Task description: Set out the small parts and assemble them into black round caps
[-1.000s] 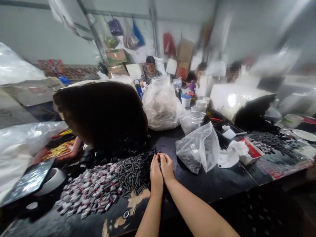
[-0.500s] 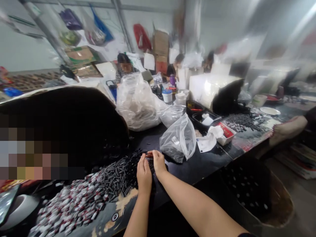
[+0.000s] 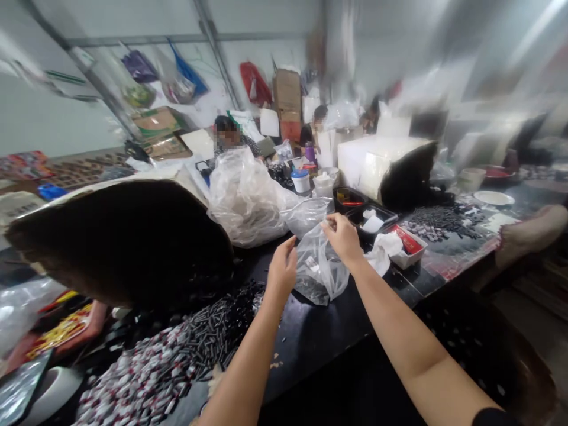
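Observation:
On the black table stands a small clear plastic bag (image 3: 322, 275) with dark contents at its bottom. My right hand (image 3: 342, 238) pinches the bag's upper edge between thumb and fingers. At the bag's left side is my left hand (image 3: 283, 265), its fingers close together near the plastic; whether they grip it is unclear. Black cylindrical pieces (image 3: 213, 328) lie in a pile left of my left forearm, beside a heap of white and red pieces (image 3: 137, 373).
A large clear bag (image 3: 246, 198) sits behind my left hand. Black trays (image 3: 386, 218) and a red and white box (image 3: 410, 248) are to the right. A dark-fronted box (image 3: 119, 236) stands left. Other people sit across the table.
Both hands have left the pile of black pieces and moved up to the small bag. My right hand has taken its upper edge, and the hands are now farther apart.

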`<state>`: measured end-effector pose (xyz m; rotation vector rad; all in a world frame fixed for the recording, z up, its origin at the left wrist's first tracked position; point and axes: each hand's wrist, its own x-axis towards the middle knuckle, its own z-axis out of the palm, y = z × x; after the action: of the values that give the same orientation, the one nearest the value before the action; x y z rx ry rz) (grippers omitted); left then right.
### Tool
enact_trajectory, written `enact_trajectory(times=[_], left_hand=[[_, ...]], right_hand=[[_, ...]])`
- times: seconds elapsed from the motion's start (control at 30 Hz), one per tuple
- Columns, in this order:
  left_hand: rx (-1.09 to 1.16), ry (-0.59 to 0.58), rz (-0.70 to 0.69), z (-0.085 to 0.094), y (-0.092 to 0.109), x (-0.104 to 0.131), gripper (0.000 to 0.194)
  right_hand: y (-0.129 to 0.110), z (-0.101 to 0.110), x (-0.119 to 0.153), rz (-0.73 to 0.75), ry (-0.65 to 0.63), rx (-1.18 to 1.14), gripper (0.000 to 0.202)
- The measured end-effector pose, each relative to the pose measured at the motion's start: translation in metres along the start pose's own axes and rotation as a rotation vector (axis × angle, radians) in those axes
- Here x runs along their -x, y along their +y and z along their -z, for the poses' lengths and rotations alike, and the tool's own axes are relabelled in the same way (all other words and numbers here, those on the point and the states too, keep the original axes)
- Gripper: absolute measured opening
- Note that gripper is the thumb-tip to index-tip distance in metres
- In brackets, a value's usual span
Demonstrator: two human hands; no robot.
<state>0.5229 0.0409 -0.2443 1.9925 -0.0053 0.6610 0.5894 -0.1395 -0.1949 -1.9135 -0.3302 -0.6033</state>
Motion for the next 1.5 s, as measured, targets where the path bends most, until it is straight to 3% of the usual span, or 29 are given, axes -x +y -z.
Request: enact_trajectory(times=[0.07, 0.17, 0.27, 0.4, 0.53, 0.77, 1.03, 1.13, 1.27, 1.43, 1.47, 1.5], left_hand=[[0.068, -0.072, -0.023, -0.016, 0.009, -0.033, 0.042], [0.138, -0.155, -0.028, -0.036, 0.013, -0.07, 0.045], [0.174, -0.262, -0.006, -0.05, 0.012, -0.088, 0.036], [0.187, -0.389, 0.028, -0.058, 0.013, -0.094, 0.019], [0.22, -0.404, 0.033, -0.047, 0.019, -0.095, 0.019], [0.285, -0.41, 0.052, -0.006, 0.034, -0.096, 0.028], [0.315, -0.242, 0.106, 0.015, 0.019, -0.088, 0.028], [0.306, -0.144, 0.129, 0.018, 0.008, -0.09, 0.022], [0.314, 0.069, 0.143, 0.03, -0.005, -0.101, 0.017], [0.364, 0.244, 0.183, 0.051, -0.013, -0.107, 0.019], [0.379, 0.25, 0.196, 0.054, -0.014, -0.106, 0.021], [0.393, 0.247, 0.211, 0.055, -0.015, -0.104, 0.024]], right_hand=[[0.002, -0.007, -0.006, 0.047, -0.073, -0.012, 0.017], [0.003, -0.016, -0.004, 0.058, -0.096, -0.015, 0.028], [0.007, -0.017, -0.002, 0.022, -0.115, -0.026, 0.026], [0.014, -0.01, -0.002, 0.013, -0.137, -0.026, 0.014], [0.007, -0.003, -0.003, 0.078, -0.168, 0.02, 0.017], [-0.02, -0.004, -0.013, 0.192, -0.227, 0.096, 0.011], [-0.018, -0.011, 0.021, 0.259, -0.293, 0.14, 0.012], [-0.014, -0.002, 0.041, 0.263, -0.319, 0.199, 0.012], [-0.016, 0.02, 0.069, 0.274, -0.367, 0.257, 0.011], [-0.014, 0.041, 0.085, 0.124, -0.498, 0.105, 0.01], [-0.012, 0.04, 0.085, 0.06, -0.528, 0.017, 0.013], [-0.008, 0.036, 0.083, -0.006, -0.567, -0.064, 0.029]])
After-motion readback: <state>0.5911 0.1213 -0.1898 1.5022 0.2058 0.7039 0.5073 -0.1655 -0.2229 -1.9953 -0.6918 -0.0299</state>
